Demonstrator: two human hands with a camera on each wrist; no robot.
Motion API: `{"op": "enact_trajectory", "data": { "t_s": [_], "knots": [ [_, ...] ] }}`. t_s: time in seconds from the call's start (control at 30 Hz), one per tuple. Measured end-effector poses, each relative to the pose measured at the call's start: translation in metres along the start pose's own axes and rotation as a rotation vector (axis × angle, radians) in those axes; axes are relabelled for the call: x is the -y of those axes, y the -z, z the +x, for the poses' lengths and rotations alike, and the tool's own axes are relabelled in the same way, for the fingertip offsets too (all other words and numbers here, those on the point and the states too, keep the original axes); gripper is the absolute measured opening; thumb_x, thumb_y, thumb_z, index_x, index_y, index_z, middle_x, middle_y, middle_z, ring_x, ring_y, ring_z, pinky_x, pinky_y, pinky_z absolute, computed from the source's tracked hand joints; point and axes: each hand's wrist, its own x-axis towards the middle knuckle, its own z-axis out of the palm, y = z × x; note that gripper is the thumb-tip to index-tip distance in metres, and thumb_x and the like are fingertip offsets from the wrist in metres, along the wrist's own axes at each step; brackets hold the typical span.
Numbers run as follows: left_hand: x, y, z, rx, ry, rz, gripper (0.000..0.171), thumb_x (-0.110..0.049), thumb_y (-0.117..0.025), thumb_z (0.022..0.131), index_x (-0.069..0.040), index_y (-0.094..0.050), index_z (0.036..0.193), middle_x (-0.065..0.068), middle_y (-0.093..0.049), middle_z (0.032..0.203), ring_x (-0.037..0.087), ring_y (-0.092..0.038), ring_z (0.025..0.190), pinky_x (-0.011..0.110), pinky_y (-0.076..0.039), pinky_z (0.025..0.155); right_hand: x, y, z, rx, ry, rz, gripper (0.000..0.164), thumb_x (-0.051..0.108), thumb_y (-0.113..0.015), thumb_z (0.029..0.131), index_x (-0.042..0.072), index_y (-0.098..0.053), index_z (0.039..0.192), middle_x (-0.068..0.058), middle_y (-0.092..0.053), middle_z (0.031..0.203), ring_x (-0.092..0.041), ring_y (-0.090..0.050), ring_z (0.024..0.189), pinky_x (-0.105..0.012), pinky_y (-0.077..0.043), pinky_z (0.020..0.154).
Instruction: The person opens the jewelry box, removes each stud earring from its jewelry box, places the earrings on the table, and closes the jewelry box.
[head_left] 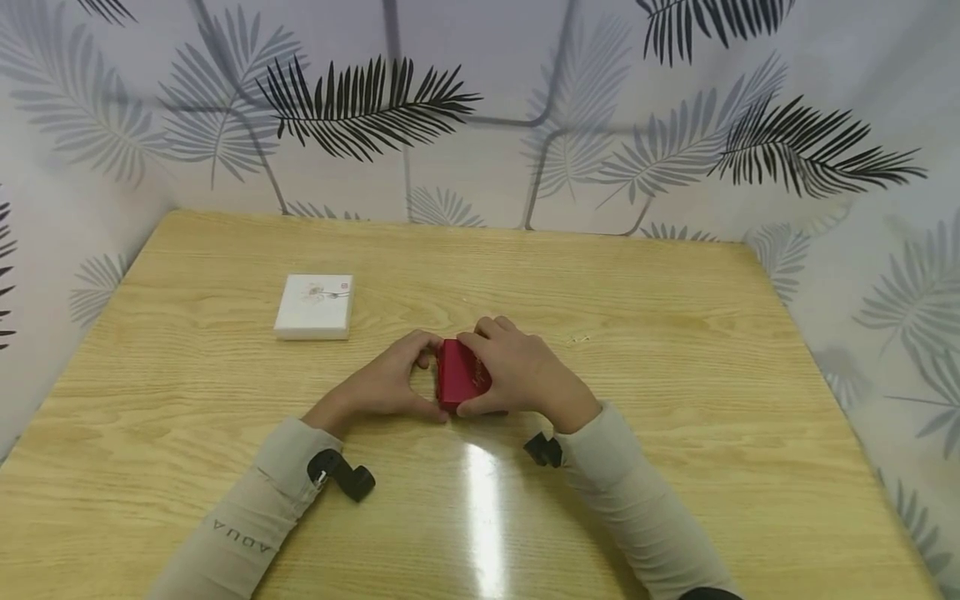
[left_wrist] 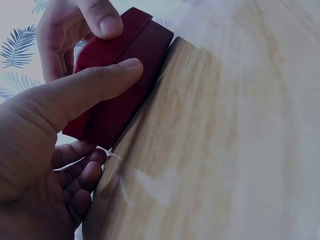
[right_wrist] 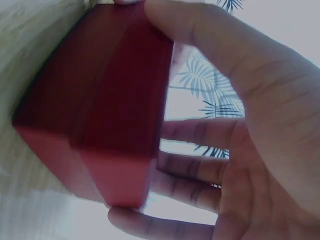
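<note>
A small red lidded box point(head_left: 459, 377) with gold markings on top sits on the wooden table between both hands. My left hand point(head_left: 390, 382) holds its left end, with the thumb point(left_wrist: 107, 82) along the near side, as the left wrist view shows. From the right, my right hand point(head_left: 517, 367) grips the box by its upper part, thumb at the near edge and fingers at the far side. In the right wrist view a seam runs along the side of the red box point(right_wrist: 120, 95) between lid and base. The right hand covers part of the top.
A white square box point(head_left: 313, 307) with a flower drawing lies on the table point(head_left: 675, 367), back left of the hands. Behind the table hangs a leaf-patterned curtain point(head_left: 480, 158). A small dark camera mount point(head_left: 341, 475) sits on the left wrist.
</note>
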Motion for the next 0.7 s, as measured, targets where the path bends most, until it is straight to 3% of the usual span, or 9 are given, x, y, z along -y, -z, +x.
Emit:
{"op": "enact_trajectory", "data": {
  "t_s": [0.2,0.4,0.7],
  "knots": [
    [0.0003,0.0002,0.0008,0.002,0.005,0.0,0.088,-0.026,-0.094,0.063,-0.009,-0.047,0.135,0.004,-0.053,0.131,0.022,-0.051,0.117,0.04,-0.043,0.105,-0.0025,0.0051,-0.0033,0.013,-0.008,0.049,0.092,0.053,-0.082,0.073,0.012,-0.047,0.148,-0.008,-0.051,0.146,-0.026,-0.048,0.133,-0.047,-0.056,0.089],
    [0.0017,-0.0005,0.0003,0.004,0.001,-0.008,0.087,-0.027,-0.095,0.064,-0.01,-0.048,0.135,0.004,-0.052,0.131,0.022,-0.051,0.116,0.04,-0.042,0.104,-0.0015,0.0058,-0.0036,0.016,0.023,0.071,0.077,0.046,-0.081,0.075,0.013,-0.056,0.14,-0.005,-0.06,0.134,-0.024,-0.057,0.116,-0.041,-0.056,0.086],
    [0.0026,0.0002,0.001,-0.005,-0.005,0.02,0.087,-0.027,-0.094,0.063,-0.009,-0.048,0.135,0.004,-0.053,0.129,0.021,-0.05,0.114,0.04,-0.042,0.103,-0.0012,0.005,-0.0029,0.01,0.036,0.093,0.076,0.044,-0.082,0.075,0.012,-0.056,0.14,-0.005,-0.061,0.127,-0.022,-0.058,0.107,-0.038,-0.055,0.085]
  ]
}}
